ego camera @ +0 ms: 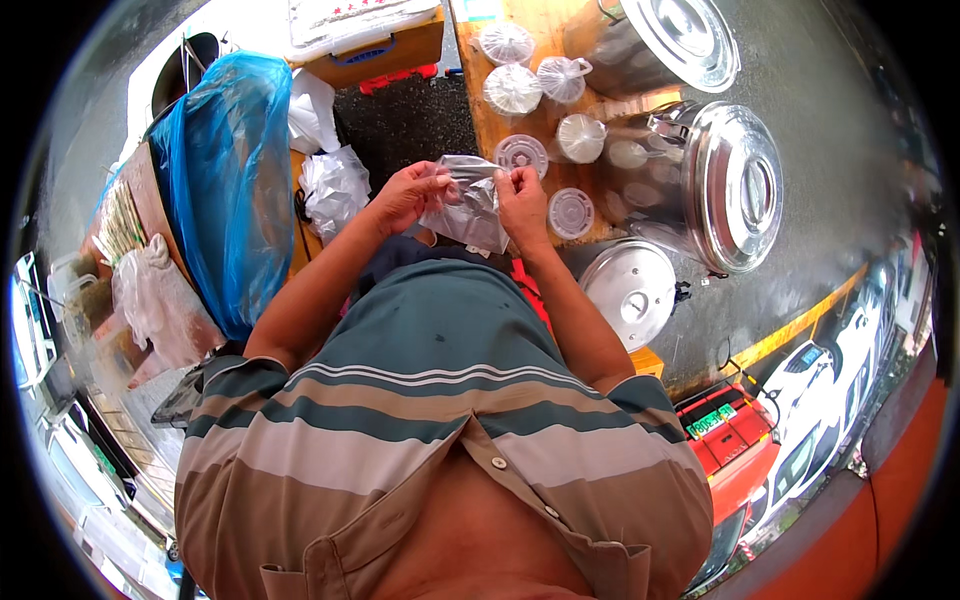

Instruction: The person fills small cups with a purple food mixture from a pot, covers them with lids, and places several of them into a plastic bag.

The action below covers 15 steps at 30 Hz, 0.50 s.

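A thin clear plastic bag (471, 210) is stretched between my two hands in front of my belly. My left hand (409, 196) pinches its left edge, and my right hand (520, 201) pinches its top right corner. Just beyond my right hand lies a round plastic lid (521, 156) on the wooden table (487, 97), with a second plastic lid (571, 213) to the right of that hand. Several bag-wrapped cups stand farther up the table, one wrapped cup (580, 138) being nearest the lids.
Two lidded steel pots, a far pot (615, 52) and a nearer pot (660, 180), stand at the right, above another round metal lid (631, 292). At the left are crumpled plastic bags (335, 191), blue plastic sheeting (232, 187) and bundled skewers (120, 217). A lidded box (364, 37) stands beyond.
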Each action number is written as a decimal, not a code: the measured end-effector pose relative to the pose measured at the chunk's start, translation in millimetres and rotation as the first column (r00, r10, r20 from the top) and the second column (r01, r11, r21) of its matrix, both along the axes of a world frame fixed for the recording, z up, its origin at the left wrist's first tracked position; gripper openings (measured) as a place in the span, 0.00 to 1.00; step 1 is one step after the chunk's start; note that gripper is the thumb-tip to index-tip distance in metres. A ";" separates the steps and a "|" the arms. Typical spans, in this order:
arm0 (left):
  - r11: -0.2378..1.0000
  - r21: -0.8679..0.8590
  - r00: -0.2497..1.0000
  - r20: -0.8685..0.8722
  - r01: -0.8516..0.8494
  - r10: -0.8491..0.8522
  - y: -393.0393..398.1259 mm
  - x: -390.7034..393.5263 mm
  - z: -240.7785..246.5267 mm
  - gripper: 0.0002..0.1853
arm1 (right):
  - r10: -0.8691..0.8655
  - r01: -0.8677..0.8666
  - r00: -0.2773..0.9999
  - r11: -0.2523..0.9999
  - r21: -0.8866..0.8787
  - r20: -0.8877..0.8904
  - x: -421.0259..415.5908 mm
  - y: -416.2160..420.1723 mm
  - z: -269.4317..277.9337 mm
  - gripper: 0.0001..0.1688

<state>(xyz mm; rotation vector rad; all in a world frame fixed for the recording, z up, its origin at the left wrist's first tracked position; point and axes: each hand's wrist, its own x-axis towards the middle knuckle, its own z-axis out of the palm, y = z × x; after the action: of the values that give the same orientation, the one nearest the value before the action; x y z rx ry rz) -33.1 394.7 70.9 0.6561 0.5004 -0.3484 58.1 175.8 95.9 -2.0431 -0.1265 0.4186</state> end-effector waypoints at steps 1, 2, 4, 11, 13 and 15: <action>1.000 0.003 1.000 -0.010 -0.010 0.010 -7.5 -2.7 -1.0 0.14 | 0.019 -0.019 1.000 0.999 -0.035 -0.008 0.6 -10.3 3.9 0.18; 1.000 0.006 1.000 -0.020 -0.019 0.020 -16.5 -7.4 -3.9 0.14 | 0.055 -0.055 0.998 0.997 -0.047 0.011 -1.5 -21.3 2.7 0.20; 0.998 0.032 0.998 -0.038 -0.045 0.047 -36.6 -13.5 -11.0 0.14 | 0.133 -0.129 0.990 0.989 -0.074 0.054 -5.4 -40.7 3.9 0.24; 0.994 0.063 0.989 -0.108 -0.093 0.099 -120.9 -31.4 9.2 0.13 | 0.438 -0.449 0.892 0.886 -0.118 -0.111 -27.1 -93.1 43.4 0.29; 0.998 -0.027 0.996 -0.069 -0.060 0.058 -140.7 -32.3 10.8 0.13 | 0.430 -0.425 0.896 0.903 0.069 -0.112 -37.7 -100.8 37.2 0.23; 0.991 -0.106 0.995 -0.059 -0.082 0.076 -156.2 -34.4 8.6 0.13 | 0.430 -0.391 0.895 0.885 0.254 -0.120 -46.1 -109.6 30.3 0.17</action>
<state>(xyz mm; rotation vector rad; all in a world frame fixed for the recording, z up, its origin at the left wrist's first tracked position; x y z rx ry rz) -67.5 238.5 79.5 0.5214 0.5541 -0.3174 12.0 66.3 126.2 -1.7408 -0.4881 0.8083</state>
